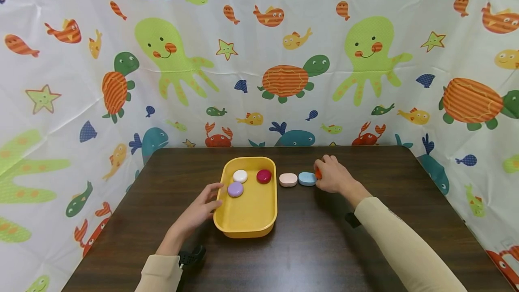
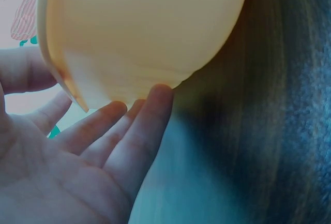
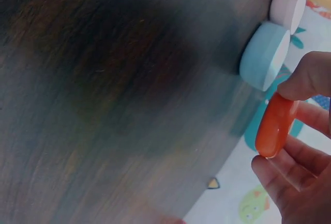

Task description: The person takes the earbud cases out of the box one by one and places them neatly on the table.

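My right hand [image 1: 334, 175] pinches a glossy orange rounded piece [image 3: 276, 124] between thumb and fingers, just right of a light blue oval piece [image 1: 307, 179]. A pale pink oval piece [image 1: 288, 180] lies beside the blue one. At the left side of the yellow tray [image 1: 245, 230] is my left hand [image 1: 202, 205], its relaxed fingers touching the outer wall near the rim. Inside the tray's far half are a white round piece [image 1: 240, 176], a purple one [image 1: 235, 189] and a dark red one [image 1: 264, 176].
The dark wooden table [image 1: 308, 256] ends at the back against a white cloth [image 1: 243, 120] printed with sea animals. Black straps with cameras sit at both wrists, below beige sleeves.
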Motion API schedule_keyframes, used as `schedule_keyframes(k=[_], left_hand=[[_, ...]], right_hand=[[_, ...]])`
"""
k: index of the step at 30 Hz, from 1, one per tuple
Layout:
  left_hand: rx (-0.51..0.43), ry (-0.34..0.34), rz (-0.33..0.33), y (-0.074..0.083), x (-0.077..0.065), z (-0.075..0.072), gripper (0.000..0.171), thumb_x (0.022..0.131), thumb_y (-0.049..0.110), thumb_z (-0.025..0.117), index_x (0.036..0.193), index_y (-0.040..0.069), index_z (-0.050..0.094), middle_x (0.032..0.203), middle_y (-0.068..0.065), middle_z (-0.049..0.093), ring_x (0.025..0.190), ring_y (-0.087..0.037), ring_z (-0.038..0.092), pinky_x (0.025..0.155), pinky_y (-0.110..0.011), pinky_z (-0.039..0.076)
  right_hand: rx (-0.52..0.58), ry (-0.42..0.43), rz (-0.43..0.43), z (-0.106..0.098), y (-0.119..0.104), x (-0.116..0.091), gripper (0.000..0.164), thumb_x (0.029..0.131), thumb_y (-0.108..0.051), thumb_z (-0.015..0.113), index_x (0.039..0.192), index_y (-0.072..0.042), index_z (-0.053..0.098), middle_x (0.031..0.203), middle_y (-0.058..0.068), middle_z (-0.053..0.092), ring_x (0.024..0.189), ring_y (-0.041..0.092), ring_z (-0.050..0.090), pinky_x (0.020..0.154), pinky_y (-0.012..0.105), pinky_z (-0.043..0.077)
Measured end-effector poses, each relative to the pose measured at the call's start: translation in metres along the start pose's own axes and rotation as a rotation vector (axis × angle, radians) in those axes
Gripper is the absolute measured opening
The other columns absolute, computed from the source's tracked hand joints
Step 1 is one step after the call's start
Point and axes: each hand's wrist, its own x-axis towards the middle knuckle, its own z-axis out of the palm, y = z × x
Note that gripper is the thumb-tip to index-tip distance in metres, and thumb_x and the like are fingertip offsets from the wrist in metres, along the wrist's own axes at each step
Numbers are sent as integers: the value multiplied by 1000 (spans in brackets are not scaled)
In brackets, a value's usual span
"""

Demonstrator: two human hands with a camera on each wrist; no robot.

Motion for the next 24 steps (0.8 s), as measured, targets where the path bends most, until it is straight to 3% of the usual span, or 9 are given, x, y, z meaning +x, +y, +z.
schedule_keyframes(k=[16, 24], left_hand=[[-5, -1, 2, -1, -1, 2, 52, 106, 16, 50, 154, 12, 30, 159, -24, 30, 140, -43, 41, 107, -58, 43], [-9, -6, 11, 0, -2, 0, 52, 106, 16, 49, 154, 11, 29, 159, -25, 29, 140, -44, 41, 107, -57, 44]], right_hand=[[-6, -45, 43, 11, 12, -2, 33, 83, -17, 74, 111, -7, 62, 108, 14, 51, 100, 33, 45, 78, 47, 51], [9, -61, 70, 18, 19, -1, 37, 83, -16, 73, 116, -5, 61, 117, 18, 52, 105, 35, 44, 82, 50, 52]])
